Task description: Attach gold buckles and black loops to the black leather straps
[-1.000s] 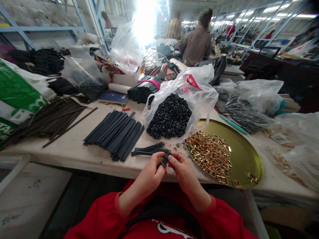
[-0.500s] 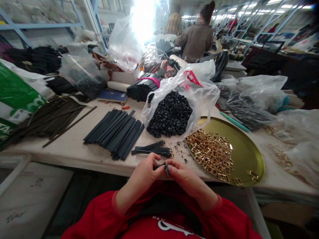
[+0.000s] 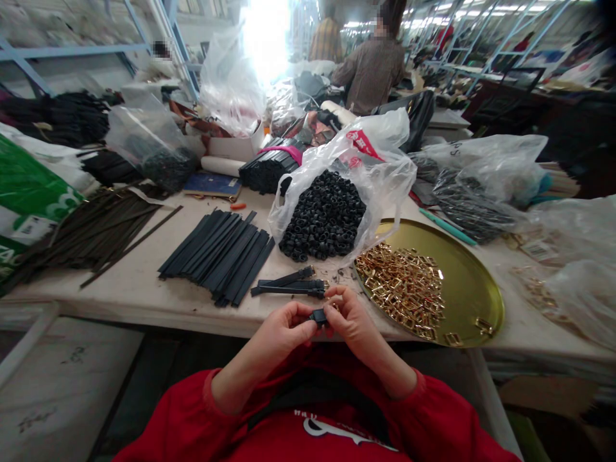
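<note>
Hands have come up a little toward the table edge [image 3: 144, 301] vs half a second back. Left hand [image 3: 283, 328] and right hand [image 3: 353, 321] both pinch the small black strap piece [image 3: 318, 316], fingertips tight on it. It's turned flat now, was on end. Not laid with the black straps [image 3: 289, 285] just beyond, beside the gold tray [image 3: 481, 292] of buckles [image 3: 404, 289], so handling likely isn't finished.

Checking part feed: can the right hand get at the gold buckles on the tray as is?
Likely yes: the gold buckles lie uncovered on the round tray beside the right hand, nothing between; though that hand is pinching a small black piece.
</note>
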A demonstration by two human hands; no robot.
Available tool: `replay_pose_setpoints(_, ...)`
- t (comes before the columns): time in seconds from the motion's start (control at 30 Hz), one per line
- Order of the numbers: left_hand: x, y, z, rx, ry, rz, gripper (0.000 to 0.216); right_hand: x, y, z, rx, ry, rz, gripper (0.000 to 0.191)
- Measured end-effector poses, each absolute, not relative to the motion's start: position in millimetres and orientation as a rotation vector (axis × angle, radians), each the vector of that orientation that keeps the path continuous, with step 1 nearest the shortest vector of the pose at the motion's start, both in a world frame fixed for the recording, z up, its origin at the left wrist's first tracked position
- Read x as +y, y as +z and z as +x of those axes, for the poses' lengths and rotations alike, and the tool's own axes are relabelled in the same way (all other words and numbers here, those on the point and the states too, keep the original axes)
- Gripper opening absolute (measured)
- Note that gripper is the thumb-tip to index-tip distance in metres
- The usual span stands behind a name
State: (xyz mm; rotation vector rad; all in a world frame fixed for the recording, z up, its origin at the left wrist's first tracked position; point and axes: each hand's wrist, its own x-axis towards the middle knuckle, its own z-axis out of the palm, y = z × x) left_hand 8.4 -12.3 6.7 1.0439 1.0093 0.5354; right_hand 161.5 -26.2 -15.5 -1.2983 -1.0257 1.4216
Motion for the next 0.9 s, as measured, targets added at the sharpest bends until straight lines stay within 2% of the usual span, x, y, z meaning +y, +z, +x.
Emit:
replay_pose_setpoints(0.17,-13,0,8,0.989,0.51,0.93,0.026,-30,-13,170,-1.19,1.532,-1.251,0.019)
replay_pose_setpoints(0.47,-15,10,6,0.93,0.427,0.89,0.026,-33,-10,181,-1.014,1.932,-1.108,0.026)
replay_pose_setpoints(0.53,-15,12,8,0.922,0.406,0.891,0.027,-34,-7,182,-1.172,1.84,-1.18,0.02)
replay_pose_setpoints(0.63,-15,10,11,0.937,0.367,0.946,0.023,-37,-1,184,-1.596,1.398,-1.307,0.007)
replay_pose_setpoints(0.7,-15,6,12,0.956,0.348,1.006,0.018,-38,1,185,-1.775,1.208,-1.306,0.006)
replay_pose_setpoints(0.77,-15,2,11,0.947,0.327,1.071,0.015,-38,-1,187,-1.803,1.239,-1.309,0.006)
replay_pose_setpoints(0.9,-16,-5,4,0.871,0.305,1.108,0.023,-38,-8,190,-1.632,1.532,-1.331,0.002)
